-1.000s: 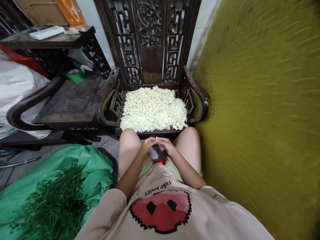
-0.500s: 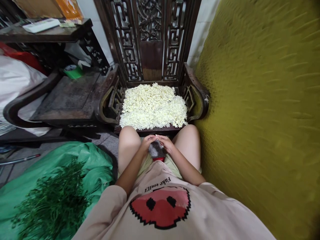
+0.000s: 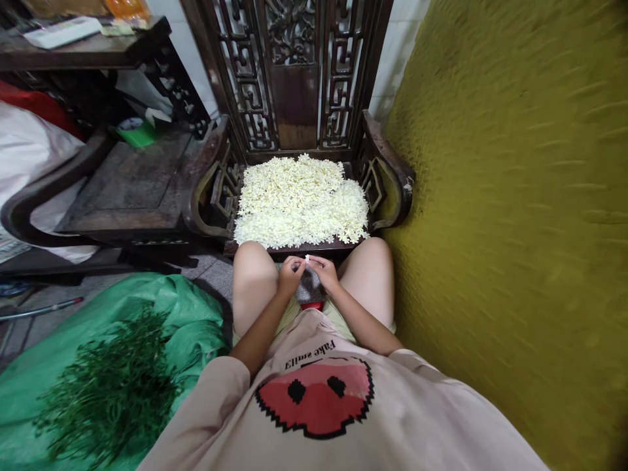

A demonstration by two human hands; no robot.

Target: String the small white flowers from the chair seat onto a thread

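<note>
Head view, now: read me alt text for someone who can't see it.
A person's left hand and right hand meet at a small white thing, probably a flower. Beyond, white blossoms lie spread on a carved chair; greenery lies on green sheeting at left.

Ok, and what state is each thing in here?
Small white piece: pinched at fingertips
Right hand: fingers closed on it
Left hand: fingers curled, grip unclear
Chair: upright
White flowers: spread across the seat
Green sheeting: rumpled
Leafy greens: heaped on the sheeting
Green tape roll: resting on dark wood
</note>
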